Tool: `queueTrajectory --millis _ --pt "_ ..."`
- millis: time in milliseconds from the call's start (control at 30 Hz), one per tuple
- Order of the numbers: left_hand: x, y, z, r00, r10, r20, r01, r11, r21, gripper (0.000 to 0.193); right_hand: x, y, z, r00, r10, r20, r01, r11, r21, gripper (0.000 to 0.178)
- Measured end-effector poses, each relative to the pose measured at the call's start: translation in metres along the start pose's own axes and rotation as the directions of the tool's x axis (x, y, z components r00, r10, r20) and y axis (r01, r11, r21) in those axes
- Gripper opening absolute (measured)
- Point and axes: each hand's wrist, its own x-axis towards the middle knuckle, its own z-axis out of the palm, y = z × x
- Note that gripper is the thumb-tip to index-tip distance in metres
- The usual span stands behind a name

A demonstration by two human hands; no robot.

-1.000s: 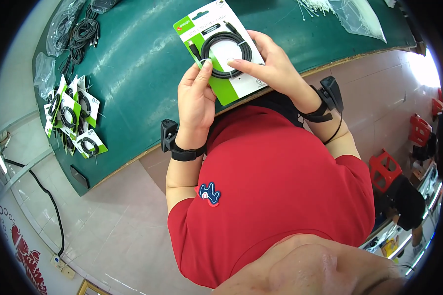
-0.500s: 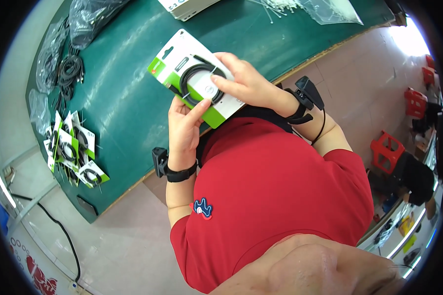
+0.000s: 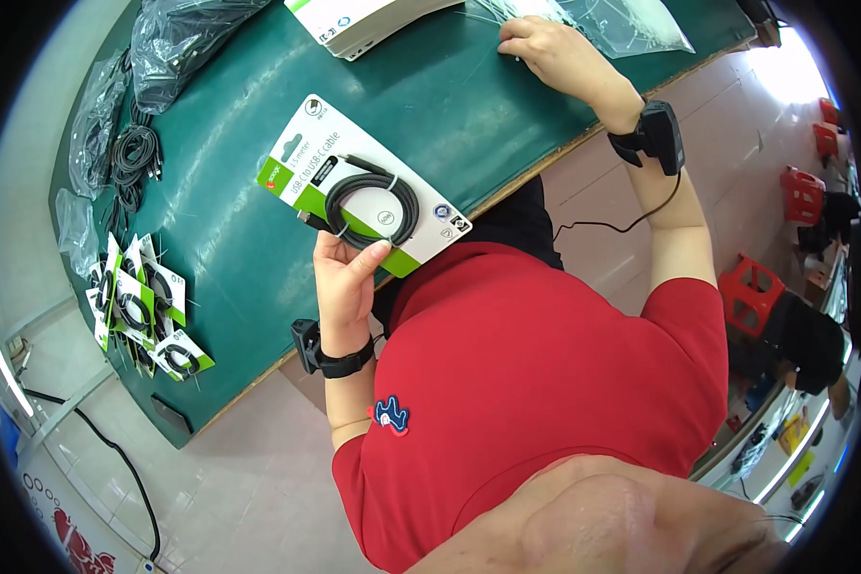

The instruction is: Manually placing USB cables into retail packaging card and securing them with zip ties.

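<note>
My left hand pinches the lower edge of a white and green cable card between thumb and fingers. On that card lies a coiled black cable, with pale ties around the coil at two places. The card is tilted, above the near edge of the table. My right hand is stretched out to the far right of the tabletop, beside a loose heap of thin white cable ties. Its fingers are curled together; whatever is at their tips is too small to make out.
The green table carries a stack of white cards at the back and a clear bag beside the ties. Left are carded cables, loose black cables and plastic bags. Red stools stand right.
My right hand has let go of the card and moved up and right to the white ties. My left hand keeps hold of the card, now slightly lower and left.
</note>
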Motion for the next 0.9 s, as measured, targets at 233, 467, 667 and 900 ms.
queueTrajectory --millis 233,467,667,900 --pt "0.004 -0.002 -0.002 0.997 -0.072 -0.032 0.069 0.994 -0.086 0.055 -0.007 0.019 0.011 0.912 0.035 0.41 0.032 0.987 -0.156 0.008" --pt "0.001 -0.005 0.003 0.999 0.051 0.016 -0.051 0.998 0.048 0.049 0.01 0.02 0.016 0.993 -0.048 0.109 0.041 0.997 0.064 0.011" --pt "-0.009 -0.001 0.005 0.99 0.142 0.005 -0.137 0.941 0.308 0.039 0.045 -0.034 -0.015 0.949 0.308 0.063 -0.284 0.751 0.596 0.007" --pt "0.0 0.002 0.002 0.725 0.519 0.453 -0.68 0.436 0.59 0.031 0.06 -0.057 -0.006 0.842 0.501 0.197 -0.263 0.063 0.963 0.012"
